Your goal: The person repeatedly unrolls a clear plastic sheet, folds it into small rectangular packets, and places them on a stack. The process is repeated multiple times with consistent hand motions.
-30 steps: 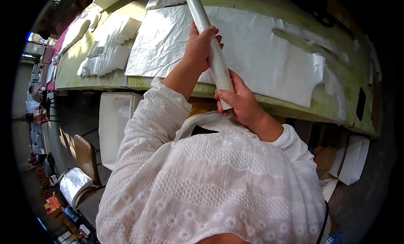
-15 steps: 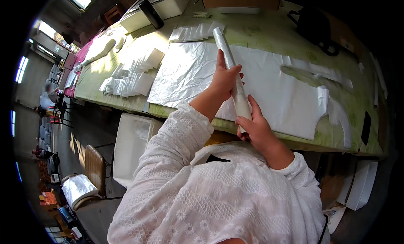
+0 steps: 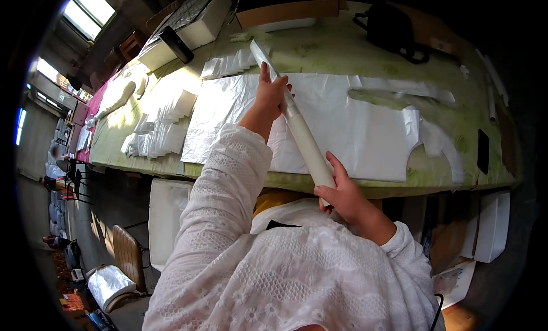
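Note:
A long white roll of plastic film (image 3: pixel 306 141) slants across in front of me, its far end over the table and its near end close to my body. My left hand (image 3: pixel 269 97) is closed round its upper part, with the thumb and forefinger along it. My right hand (image 3: pixel 343 193) grips the lower end, thumb on top. Underneath, a large white plastic bag (image 3: pixel 371 131) lies flat on the table, its handle strips spread to the right. The left part of the bag is wrinkled, and the roll and my left arm hide some of it.
Folded white packets (image 3: pixel 162 128) lie in rows at the left on the green tablecloth (image 3: pixel 319 48). A black bottle (image 3: pixel 176 44), a black bag (image 3: pixel 391 34) and a dark phone (image 3: pixel 483 151) are also there. A white foam box (image 3: pixel 165 217) stands below the table edge.
My hands are farther apart along the roll, leaving more of it bare between them. The view has shifted, so the table appears farther left and lower.

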### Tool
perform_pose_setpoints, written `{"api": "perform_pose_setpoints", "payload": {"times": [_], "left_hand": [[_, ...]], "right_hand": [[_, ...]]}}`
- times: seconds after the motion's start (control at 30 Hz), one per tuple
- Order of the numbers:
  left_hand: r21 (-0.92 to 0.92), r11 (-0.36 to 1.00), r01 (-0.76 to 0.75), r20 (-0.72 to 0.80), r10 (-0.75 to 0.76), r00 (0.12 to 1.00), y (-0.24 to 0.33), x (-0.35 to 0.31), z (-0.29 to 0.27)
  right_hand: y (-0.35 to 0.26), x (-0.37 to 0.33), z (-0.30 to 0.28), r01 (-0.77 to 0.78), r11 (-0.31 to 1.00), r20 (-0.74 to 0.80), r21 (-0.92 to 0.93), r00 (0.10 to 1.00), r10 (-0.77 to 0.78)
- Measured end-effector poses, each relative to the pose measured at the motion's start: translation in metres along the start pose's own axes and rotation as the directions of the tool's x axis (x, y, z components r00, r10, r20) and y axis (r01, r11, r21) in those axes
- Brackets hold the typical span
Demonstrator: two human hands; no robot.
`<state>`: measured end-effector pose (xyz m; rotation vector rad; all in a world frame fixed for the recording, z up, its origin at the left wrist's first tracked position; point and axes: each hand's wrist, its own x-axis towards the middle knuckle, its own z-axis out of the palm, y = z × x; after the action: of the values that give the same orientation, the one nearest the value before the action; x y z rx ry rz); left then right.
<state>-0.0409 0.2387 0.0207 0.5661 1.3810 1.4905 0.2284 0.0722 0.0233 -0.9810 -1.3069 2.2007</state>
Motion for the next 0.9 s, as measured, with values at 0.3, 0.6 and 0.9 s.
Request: {"api": "perform_pose_setpoints", "payload": {"times": [0.3,0.6,0.9], "left_hand": [[-0.47,0.845,0.255,0.322,-0.105,0.941,-0.03,0.047,-0.038],[-0.298,0.95,-0.091,-0.095,0.066,0.993,0.019,0.072,-0.082],[0.246,0.958,0.148,0.156,-0.19,0.969,-0.034,-0.028,-0.056]], "right_hand": [[0.011,-0.043,-0.031,-0.016,0.996,0.043,0.092,0.999,0.012],[0.036,-0.146,-0.081,-0.128,0.989,-0.072,0.074,0.988,0.134],[-0.008,-0.064,-0.076,0.211,0.802,-0.2,-0.559,0.904,-0.377]]}}
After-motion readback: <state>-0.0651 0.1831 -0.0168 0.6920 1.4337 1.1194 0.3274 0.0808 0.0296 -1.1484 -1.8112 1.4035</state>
